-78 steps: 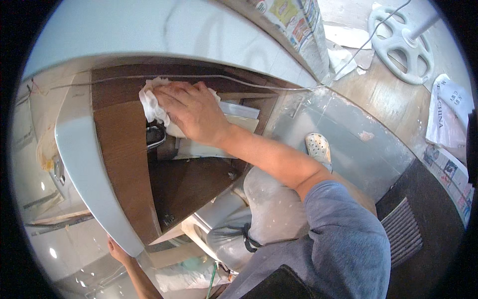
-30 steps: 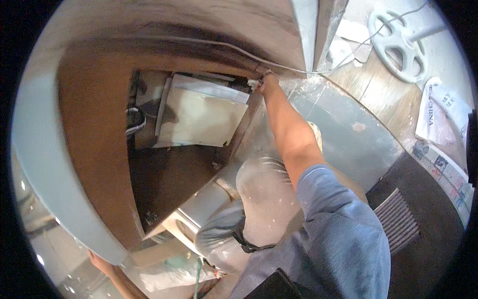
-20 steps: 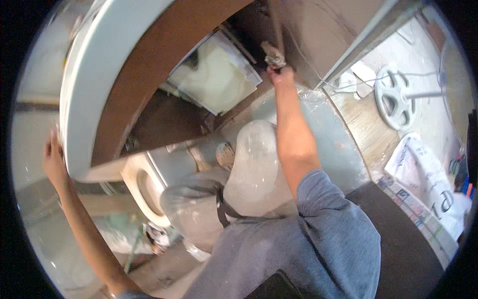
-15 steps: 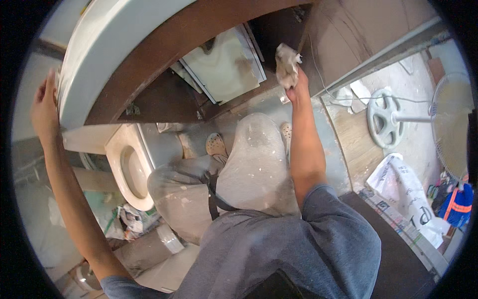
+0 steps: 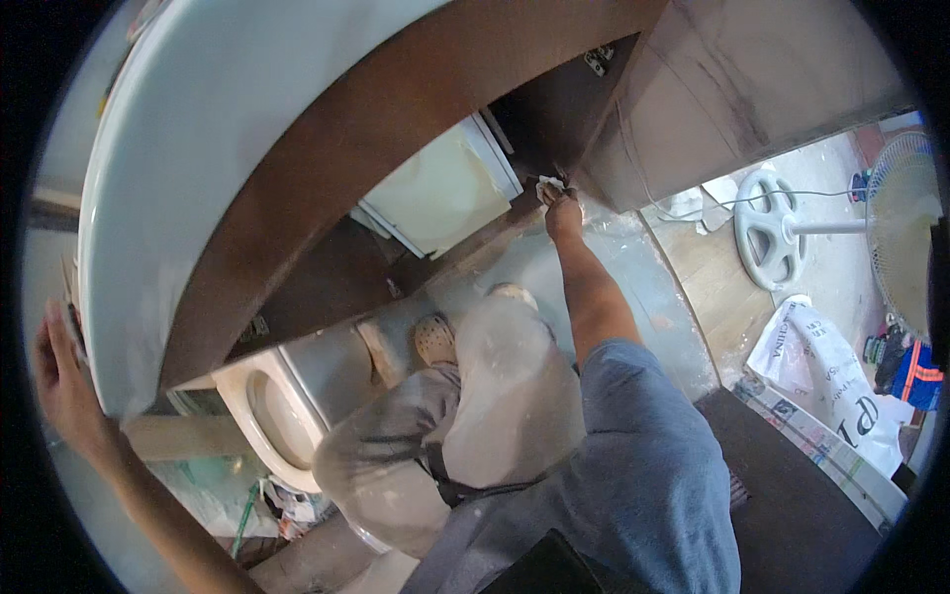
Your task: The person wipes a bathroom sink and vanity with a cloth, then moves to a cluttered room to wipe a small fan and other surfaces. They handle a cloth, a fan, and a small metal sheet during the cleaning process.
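Low at the cabinet's right side, my right hand [image 5: 563, 216] is closed around a crumpled, dirty whitish rag [image 5: 546, 188]. It presses near the lower right corner of the brown cabinet [image 5: 297, 188], beside the floor. Far to the left, my left hand [image 5: 74, 391] lies against the outer edge of the white basin top [image 5: 208, 139], its fingers stretched along it. A small dark thing shows by those fingertips; I cannot make out what it is. Pale flat panels [image 5: 440, 193] lean inside the open cabinet.
A toilet [image 5: 309, 424] stands below the basin's left end. To the right are a standing fan [image 5: 901, 238] with a round grey base [image 5: 769, 230], a trailing cable and a white printed sack [image 5: 826, 371]. A metal hinge [image 5: 598, 61] sits on the cabinet's inner wall.
My right hand has moved down and slightly left with the rag, to the cabinet's lower corner. My left hand now appears lower along the basin edge. The view has shifted.
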Available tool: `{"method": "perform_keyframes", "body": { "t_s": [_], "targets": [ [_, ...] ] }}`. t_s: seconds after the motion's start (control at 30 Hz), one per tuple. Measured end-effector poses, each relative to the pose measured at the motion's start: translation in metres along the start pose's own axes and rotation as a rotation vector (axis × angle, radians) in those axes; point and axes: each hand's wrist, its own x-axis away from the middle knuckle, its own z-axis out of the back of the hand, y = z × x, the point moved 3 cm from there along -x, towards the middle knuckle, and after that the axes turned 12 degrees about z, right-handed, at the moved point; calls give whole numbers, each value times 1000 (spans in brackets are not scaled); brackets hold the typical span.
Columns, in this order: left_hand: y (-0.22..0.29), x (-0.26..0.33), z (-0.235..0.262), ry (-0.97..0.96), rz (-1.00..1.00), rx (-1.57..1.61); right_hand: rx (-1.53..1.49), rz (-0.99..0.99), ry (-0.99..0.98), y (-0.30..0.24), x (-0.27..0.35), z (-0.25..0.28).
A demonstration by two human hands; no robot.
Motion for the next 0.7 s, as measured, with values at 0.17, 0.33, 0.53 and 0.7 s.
{"method": "perform_keyframes", "body": {
  "t_s": [0.17, 0.33, 0.53, 0.7],
  "targets": [
    [10, 6, 1, 23, 85, 101, 83, -339, -12, -16, -35, -8],
    [-3, -5, 9, -94, -66, 158, 84, -378, -166, 18, -28, -36],
    [26, 13, 5, -87, 179, 182, 6, -271, -164, -34, 18, -57],
    [35, 10, 0, -13, 216, 212, 228, 324, -835, -49, 56, -102]
  ]
}}
